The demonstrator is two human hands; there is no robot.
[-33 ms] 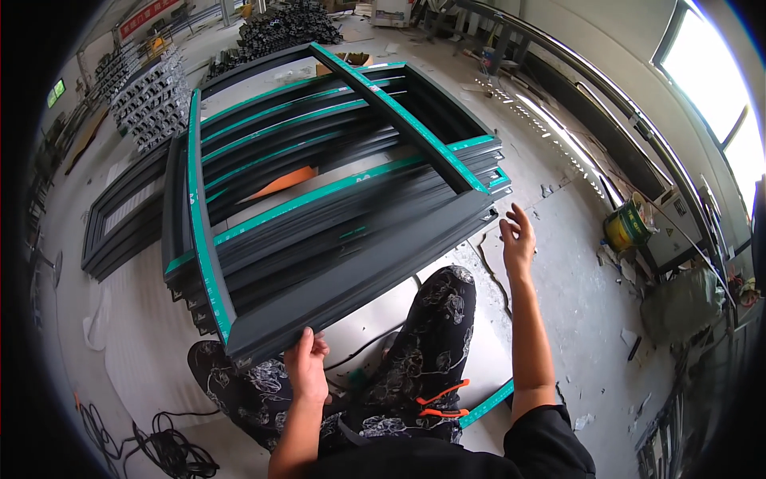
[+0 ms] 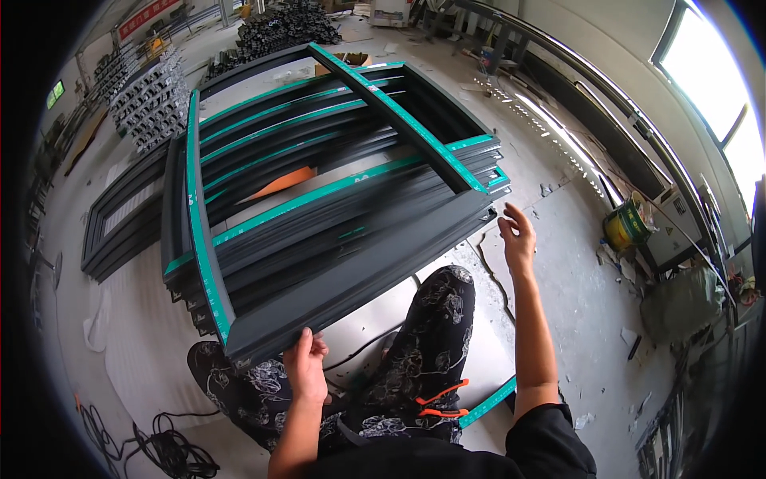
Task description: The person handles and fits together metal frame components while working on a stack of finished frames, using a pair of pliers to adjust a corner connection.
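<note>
A dark grey window frame [image 2: 343,279] with green protective tape lies on top of a stack of similar frames [image 2: 187,299], its near edge toward me. My left hand [image 2: 306,369] grips that near edge close to the left corner, thumb at the rim and fingers curled below. Just off the right corner, my right hand [image 2: 519,237] hovers with bent fingers apart; I see nothing in it. Orange-handled pliers [image 2: 443,401] rest by my right thigh, beside a green-taped strip [image 2: 488,403].
Smaller frames [image 2: 120,215] are stacked at the left. Bundled profiles [image 2: 148,100] stand farther back. Black cable [image 2: 171,451] coils at lower left. Along the right wall are a bucket [image 2: 626,227], a greenish sack [image 2: 682,307] and long profiles on a rack [image 2: 590,96].
</note>
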